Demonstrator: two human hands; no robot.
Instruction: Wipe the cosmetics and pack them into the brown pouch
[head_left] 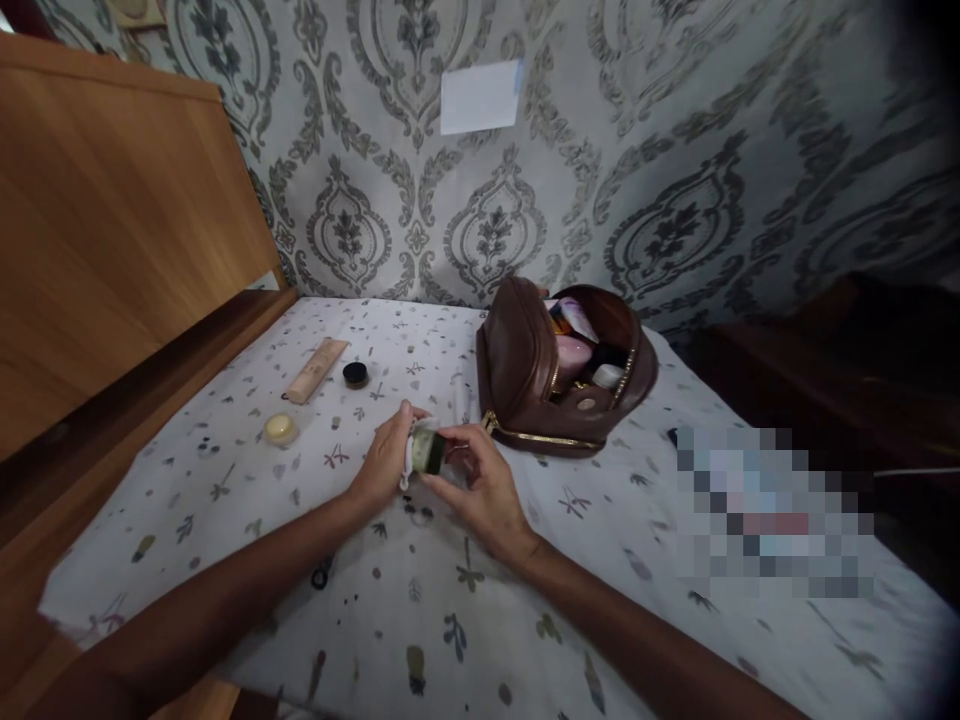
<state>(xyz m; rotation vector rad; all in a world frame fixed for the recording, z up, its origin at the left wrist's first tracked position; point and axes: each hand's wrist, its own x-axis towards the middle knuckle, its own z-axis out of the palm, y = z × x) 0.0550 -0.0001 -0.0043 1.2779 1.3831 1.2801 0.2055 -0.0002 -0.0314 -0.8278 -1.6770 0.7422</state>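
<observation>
Left hand (386, 460) and right hand (480, 485) together grip a small jar (429, 450), fingers closed round it, above the bed (600, 560); open pouch (562, 370) just beyond.

The bed (525, 600) runs back to the wall (675, 150), with a headboard (112, 220) along its left edge. Near the bed's far edge, right of centre, lies an open pouch (525, 370) with several items inside. Left of the pouch, towards the headboard, a tube (316, 371) lies with a small cap (355, 374) just beside it on the right, and a small round jar (280, 428) sits nearer than both. In front of the pouch, mid-bed, the left hand (386, 455) and right hand (484, 485) meet around a small container (429, 450).
</observation>
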